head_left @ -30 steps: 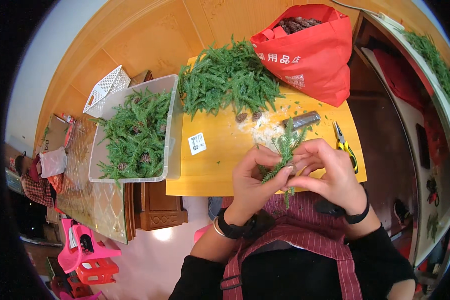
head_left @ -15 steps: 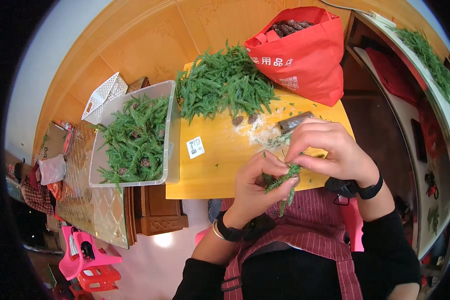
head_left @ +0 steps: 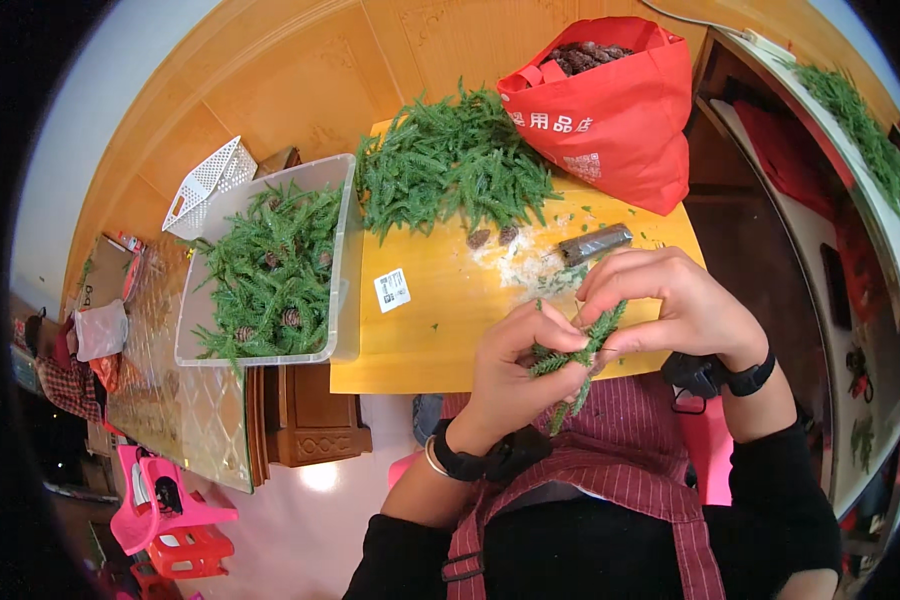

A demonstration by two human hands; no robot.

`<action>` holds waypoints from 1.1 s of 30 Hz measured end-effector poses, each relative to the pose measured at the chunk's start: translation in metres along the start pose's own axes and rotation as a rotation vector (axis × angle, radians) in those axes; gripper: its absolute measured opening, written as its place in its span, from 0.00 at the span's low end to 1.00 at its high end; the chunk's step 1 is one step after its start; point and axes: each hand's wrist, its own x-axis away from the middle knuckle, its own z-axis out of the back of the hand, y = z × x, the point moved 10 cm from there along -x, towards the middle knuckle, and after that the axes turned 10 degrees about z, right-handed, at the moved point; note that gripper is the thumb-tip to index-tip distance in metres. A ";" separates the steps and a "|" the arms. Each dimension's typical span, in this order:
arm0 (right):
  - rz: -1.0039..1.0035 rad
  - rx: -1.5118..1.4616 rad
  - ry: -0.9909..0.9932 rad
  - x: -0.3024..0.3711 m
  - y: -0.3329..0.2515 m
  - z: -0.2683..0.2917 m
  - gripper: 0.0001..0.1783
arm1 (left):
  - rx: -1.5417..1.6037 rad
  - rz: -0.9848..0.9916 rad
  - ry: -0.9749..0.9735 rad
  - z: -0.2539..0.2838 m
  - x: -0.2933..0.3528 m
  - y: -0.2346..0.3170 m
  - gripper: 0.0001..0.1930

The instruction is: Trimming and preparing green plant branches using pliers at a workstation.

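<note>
Close to the table's near edge, my left hand (head_left: 515, 370) pinches green artificial pine sprigs (head_left: 604, 324) between thumb and fingers. Opposite it, my right hand (head_left: 670, 300) is closed at the upper end of the same sprigs, its thumb and fingertip bent around them. What looks like a thin dark strand shows by the right thumb, too fine to make out well. Beyond the hands lie a dark wrapped roll (head_left: 597, 243), white flaky scraps (head_left: 515, 268) and two small pinecones (head_left: 478, 239). A big pile of green sprigs (head_left: 450, 165) covers the table's far side.
At the left stands a clear plastic bin (head_left: 347, 270) holding sprigs with pinecones, beside a white perforated basket (head_left: 210, 190). A red bag (head_left: 610, 140) of pinecones stands at the back right. The yellow table (head_left: 410, 350) bears a white label (head_left: 392, 290). Pink stools (head_left: 160, 510) are lower left.
The sprig in my hands has turned, and its tip now points up between both hands. My right hand's fingers have shifted along it. The view has moved slightly.
</note>
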 end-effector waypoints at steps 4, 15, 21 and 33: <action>-0.045 -0.042 0.011 0.000 0.004 -0.001 0.15 | -0.017 -0.005 0.015 0.003 0.000 -0.001 0.09; -0.025 -0.106 -0.041 -0.004 -0.003 -0.001 0.11 | -0.213 -0.039 0.017 0.000 0.000 0.004 0.09; -0.005 -0.069 0.014 -0.004 -0.003 0.001 0.10 | -0.279 -0.061 0.037 -0.001 0.000 0.009 0.09; 0.071 0.483 0.517 0.013 -0.030 0.006 0.07 | -0.767 -0.334 0.390 0.002 0.020 0.050 0.10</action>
